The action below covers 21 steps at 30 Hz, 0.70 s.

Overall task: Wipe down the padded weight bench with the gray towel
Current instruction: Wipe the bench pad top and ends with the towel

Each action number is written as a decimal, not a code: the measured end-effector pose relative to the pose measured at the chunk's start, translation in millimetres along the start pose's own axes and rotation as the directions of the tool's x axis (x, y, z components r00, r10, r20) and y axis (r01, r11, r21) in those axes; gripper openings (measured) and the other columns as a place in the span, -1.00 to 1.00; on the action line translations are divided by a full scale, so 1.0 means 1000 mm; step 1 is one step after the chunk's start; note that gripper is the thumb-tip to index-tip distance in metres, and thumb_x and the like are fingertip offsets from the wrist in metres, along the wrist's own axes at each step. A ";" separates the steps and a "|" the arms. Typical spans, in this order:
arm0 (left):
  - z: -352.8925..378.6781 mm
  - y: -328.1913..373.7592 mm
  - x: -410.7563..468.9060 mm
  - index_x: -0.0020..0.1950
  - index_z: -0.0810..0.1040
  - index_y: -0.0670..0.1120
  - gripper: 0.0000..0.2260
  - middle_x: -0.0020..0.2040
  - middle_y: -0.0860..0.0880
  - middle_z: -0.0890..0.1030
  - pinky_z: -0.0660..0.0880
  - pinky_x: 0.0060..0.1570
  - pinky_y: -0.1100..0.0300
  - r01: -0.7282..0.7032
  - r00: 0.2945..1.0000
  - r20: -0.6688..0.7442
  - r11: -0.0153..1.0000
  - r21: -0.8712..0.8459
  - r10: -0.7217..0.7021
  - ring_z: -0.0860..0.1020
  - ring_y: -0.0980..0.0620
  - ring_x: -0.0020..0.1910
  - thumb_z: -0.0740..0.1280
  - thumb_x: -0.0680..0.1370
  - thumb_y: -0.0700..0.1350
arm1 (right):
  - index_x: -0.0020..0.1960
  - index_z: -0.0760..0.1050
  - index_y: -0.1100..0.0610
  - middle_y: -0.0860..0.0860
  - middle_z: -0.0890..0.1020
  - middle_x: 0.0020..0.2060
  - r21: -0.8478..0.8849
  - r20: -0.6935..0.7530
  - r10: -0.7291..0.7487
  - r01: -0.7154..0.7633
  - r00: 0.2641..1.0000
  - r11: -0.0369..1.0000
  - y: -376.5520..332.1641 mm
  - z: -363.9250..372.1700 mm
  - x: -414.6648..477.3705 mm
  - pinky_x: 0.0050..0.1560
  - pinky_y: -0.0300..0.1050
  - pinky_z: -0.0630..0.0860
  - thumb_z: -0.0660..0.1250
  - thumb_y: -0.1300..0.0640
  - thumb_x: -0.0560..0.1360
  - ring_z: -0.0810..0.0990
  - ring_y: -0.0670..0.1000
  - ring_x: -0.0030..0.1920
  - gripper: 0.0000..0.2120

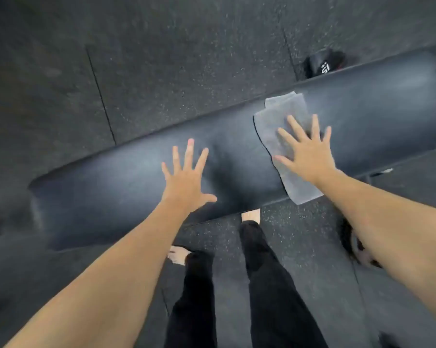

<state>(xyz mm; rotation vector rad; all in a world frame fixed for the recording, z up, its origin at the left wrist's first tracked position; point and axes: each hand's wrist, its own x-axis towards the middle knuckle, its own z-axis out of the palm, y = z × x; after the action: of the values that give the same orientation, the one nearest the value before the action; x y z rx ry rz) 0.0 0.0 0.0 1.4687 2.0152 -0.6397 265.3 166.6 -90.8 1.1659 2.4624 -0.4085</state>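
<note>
Gray folded towel (286,144) lies flat under right hand (309,151), fingers spread; left hand (186,182) splayed, empty, on long black padded table (116,187). Mid-wipe; next stroke probably runs lengthwise.

Black padded bench (237,151) running diagonally over speckled rubber floor (161,59), gray towel (282,136) draped across it, both hands (186,182) (309,154) pressed flat.

— How is the light?
— Dim and even, with a soft pale sheen along the dark table (387,101).
— And sharpness?
— Slightly soft all over; wide-angle bending curves the edges, corners darken.
</note>
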 end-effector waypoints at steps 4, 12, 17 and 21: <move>0.052 -0.016 0.044 0.57 -0.46 0.10 0.30 0.58 -0.11 -0.47 0.00 0.43 -0.48 0.014 0.982 0.190 1.000 0.003 -0.014 -0.31 -0.39 0.56 0.40 0.22 0.53 | 0.66 0.05 -0.06 0.01 0.00 0.67 0.002 -0.077 -0.043 0.043 0.996 0.999 0.016 0.046 0.002 0.48 0.50 0.07 -0.02 -0.33 0.63 -0.06 0.46 0.58 -0.32; 0.103 -0.007 0.074 0.36 -0.73 0.02 0.51 0.36 -0.18 -0.72 -0.22 0.37 -0.54 0.017 0.990 0.143 0.990 -0.141 0.003 -0.49 -0.50 0.44 0.47 0.06 0.53 | 0.63 0.16 0.02 0.05 0.14 0.64 0.013 -0.354 -0.177 0.194 0.918 0.981 -0.054 0.069 0.052 0.59 0.28 0.02 0.00 -0.02 0.74 0.03 0.29 0.63 -0.53; 0.104 -0.009 0.074 0.38 -0.72 0.02 0.50 0.40 -0.19 -0.69 -0.23 0.38 -0.54 0.032 0.987 0.162 0.989 -0.145 -0.008 -0.53 -0.46 0.42 0.46 0.08 0.53 | 0.60 0.25 0.03 0.00 0.25 0.61 0.067 -0.367 -0.051 0.082 0.929 0.994 -0.122 0.038 0.120 0.51 0.28 0.19 -0.01 0.00 0.73 0.18 0.14 0.61 -0.55; 0.103 -0.010 0.074 0.37 -0.73 0.03 0.50 0.40 -0.19 -0.69 -0.26 0.37 -0.52 0.023 0.987 0.160 0.985 -0.170 0.005 -0.54 -0.46 0.42 0.46 0.08 0.54 | 0.59 0.25 -0.06 0.06 0.14 0.64 0.082 -0.371 -0.089 0.129 0.924 0.988 -0.094 0.029 0.095 0.49 0.34 0.14 0.13 -0.15 0.66 0.08 0.19 0.63 -0.48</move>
<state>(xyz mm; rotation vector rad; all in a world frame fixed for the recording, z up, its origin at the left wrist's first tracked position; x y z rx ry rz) -11.1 -20.0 -125.1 1.2674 1.9035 -0.5546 142.9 160.9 -150.9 1.2460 2.8703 -0.3841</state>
